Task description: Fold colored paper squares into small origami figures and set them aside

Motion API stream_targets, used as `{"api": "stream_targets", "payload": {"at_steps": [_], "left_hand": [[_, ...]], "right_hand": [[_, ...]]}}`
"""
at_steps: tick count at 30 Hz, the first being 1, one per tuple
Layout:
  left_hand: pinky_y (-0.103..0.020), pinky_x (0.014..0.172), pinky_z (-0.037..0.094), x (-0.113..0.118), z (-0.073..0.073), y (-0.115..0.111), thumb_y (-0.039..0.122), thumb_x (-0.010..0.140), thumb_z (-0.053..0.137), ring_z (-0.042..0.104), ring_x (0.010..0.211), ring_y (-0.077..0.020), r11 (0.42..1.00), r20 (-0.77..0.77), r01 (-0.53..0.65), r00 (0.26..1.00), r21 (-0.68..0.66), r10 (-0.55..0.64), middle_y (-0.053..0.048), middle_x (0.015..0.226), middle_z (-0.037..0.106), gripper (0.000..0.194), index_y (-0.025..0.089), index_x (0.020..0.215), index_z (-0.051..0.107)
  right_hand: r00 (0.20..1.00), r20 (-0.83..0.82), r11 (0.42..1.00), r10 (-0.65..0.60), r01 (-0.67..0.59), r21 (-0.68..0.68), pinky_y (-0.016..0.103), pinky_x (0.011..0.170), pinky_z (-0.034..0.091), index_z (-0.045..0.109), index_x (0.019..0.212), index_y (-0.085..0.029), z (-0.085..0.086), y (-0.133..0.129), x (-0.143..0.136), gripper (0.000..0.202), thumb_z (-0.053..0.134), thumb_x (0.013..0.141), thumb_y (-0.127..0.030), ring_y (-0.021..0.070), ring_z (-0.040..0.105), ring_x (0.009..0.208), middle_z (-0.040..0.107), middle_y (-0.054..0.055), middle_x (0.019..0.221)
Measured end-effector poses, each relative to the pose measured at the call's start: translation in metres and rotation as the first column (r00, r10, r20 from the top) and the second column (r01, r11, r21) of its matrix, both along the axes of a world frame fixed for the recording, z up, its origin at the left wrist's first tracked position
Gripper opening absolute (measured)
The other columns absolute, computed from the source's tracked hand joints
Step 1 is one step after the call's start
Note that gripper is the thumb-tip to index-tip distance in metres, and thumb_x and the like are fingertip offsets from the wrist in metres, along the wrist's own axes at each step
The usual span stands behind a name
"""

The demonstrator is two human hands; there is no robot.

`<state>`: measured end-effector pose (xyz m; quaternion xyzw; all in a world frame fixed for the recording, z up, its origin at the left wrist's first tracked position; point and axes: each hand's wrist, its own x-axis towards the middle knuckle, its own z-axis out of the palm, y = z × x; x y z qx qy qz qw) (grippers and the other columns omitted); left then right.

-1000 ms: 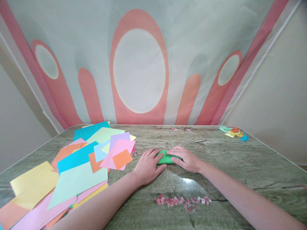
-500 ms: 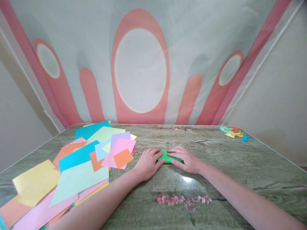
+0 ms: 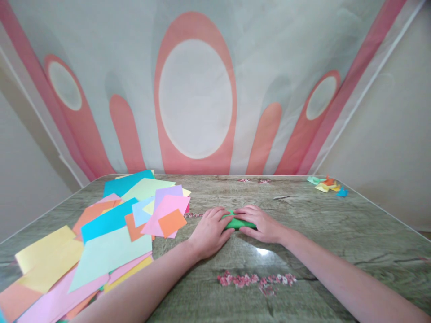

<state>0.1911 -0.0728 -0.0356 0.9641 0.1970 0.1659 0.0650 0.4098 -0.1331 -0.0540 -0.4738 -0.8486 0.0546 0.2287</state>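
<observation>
A small piece of green folded paper [image 3: 238, 223] lies on the wood-patterned table between my two hands. My left hand [image 3: 213, 231] grips its left end, fingertips on top and thumb along the near edge. At the other end, my right hand [image 3: 261, 224] holds it the same way, with its fingers over the top and its thumb at the near side. Much of the paper is hidden under the fingers, so its exact fold cannot be made out.
Many loose coloured paper sheets [image 3: 112, 251] overlap across the table's left side, close to my left forearm. Several small folded paper figures [image 3: 326, 185] sit at the far right corner. A printed curtain [image 3: 195, 166] hangs behind the table's far edge.
The green paper now looks narrower, with its near part raised or folded over. My left thumb has shifted slightly right and away. The view has moved a little.
</observation>
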Motion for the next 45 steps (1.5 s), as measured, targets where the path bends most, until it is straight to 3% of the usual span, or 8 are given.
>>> {"api": "stream_targets", "payload": {"at_steps": [4, 13, 21, 27, 38, 45], "left_hand": [[-0.041, 0.100, 0.030, 0.003, 0.006, -0.009, 0.036, 0.090, 0.039, 0.041, 0.115, -0.0229, 0.997, -0.027, 0.080, 0.996, -0.009, -0.081, -0.006, 0.117, 0.053, 0.033, 0.022, 0.117, 0.051], [-0.040, 0.096, 0.033, 0.004, 0.006, -0.009, 0.039, 0.088, 0.042, 0.043, 0.110, -0.0228, 0.994, -0.051, 0.103, 0.993, -0.045, -0.105, -0.007, 0.113, 0.052, 0.035, 0.024, 0.118, 0.051], [-0.038, 0.094, 0.034, 0.005, 0.007, -0.011, 0.047, 0.087, 0.040, 0.046, 0.107, -0.0235, 0.993, -0.158, 0.118, 0.981, 0.021, -0.113, -0.007, 0.111, 0.053, 0.039, 0.022, 0.115, 0.051], [-0.038, 0.095, 0.033, 0.005, 0.006, -0.016, 0.052, 0.085, 0.042, 0.047, 0.109, -0.0252, 0.987, -0.213, 0.128, 0.971, 0.095, -0.106, -0.010, 0.112, 0.054, 0.047, 0.017, 0.117, 0.049], [-0.038, 0.097, 0.032, 0.000, 0.012, -0.016, 0.052, 0.085, 0.040, 0.046, 0.112, -0.0250, 0.983, -0.211, 0.166, 0.966, 0.077, -0.147, -0.010, 0.119, 0.052, 0.047, 0.019, 0.118, 0.049], [-0.039, 0.096, 0.033, 0.000, 0.011, -0.016, 0.050, 0.086, 0.040, 0.047, 0.112, -0.0262, 0.983, -0.219, 0.168, 0.965, 0.078, -0.148, -0.011, 0.119, 0.053, 0.044, 0.018, 0.114, 0.052]], "right_hand": [[1.000, 0.008, 1.000, 0.013, -0.013, 0.007, 0.042, 0.091, 0.037, 0.056, 0.116, -0.020, -0.001, 0.000, 0.000, 0.042, 0.054, 0.082, -0.044, 0.0241, 0.048, 0.106, 0.056, 0.010, 0.119], [1.000, 0.001, 1.000, 0.023, -0.023, 0.012, 0.042, 0.090, 0.036, 0.057, 0.115, -0.020, -0.001, 0.002, 0.000, 0.046, 0.059, 0.077, -0.046, 0.0242, 0.048, 0.104, 0.056, 0.010, 0.117], [1.000, 0.002, 1.000, 0.008, -0.008, 0.006, 0.042, 0.090, 0.037, 0.057, 0.114, -0.019, 0.000, 0.001, 0.001, 0.046, 0.057, 0.078, -0.047, 0.0246, 0.049, 0.105, 0.057, 0.011, 0.117], [1.000, 0.015, 1.000, -0.006, 0.006, 0.002, 0.041, 0.089, 0.038, 0.057, 0.116, -0.019, 0.004, -0.001, -0.001, 0.041, 0.051, 0.083, -0.042, 0.0239, 0.049, 0.106, 0.057, 0.011, 0.118], [1.000, -0.007, 1.000, -0.009, 0.009, -0.004, 0.040, 0.090, 0.038, 0.059, 0.114, -0.020, 0.006, 0.000, 0.000, 0.033, 0.036, 0.092, -0.029, 0.0207, 0.050, 0.105, 0.059, 0.008, 0.116], [1.000, 0.022, 1.000, -0.018, 0.018, -0.003, 0.040, 0.090, 0.038, 0.058, 0.115, -0.020, 0.004, 0.002, 0.000, 0.033, 0.035, 0.091, -0.025, 0.0206, 0.049, 0.106, 0.058, 0.007, 0.117]]}}
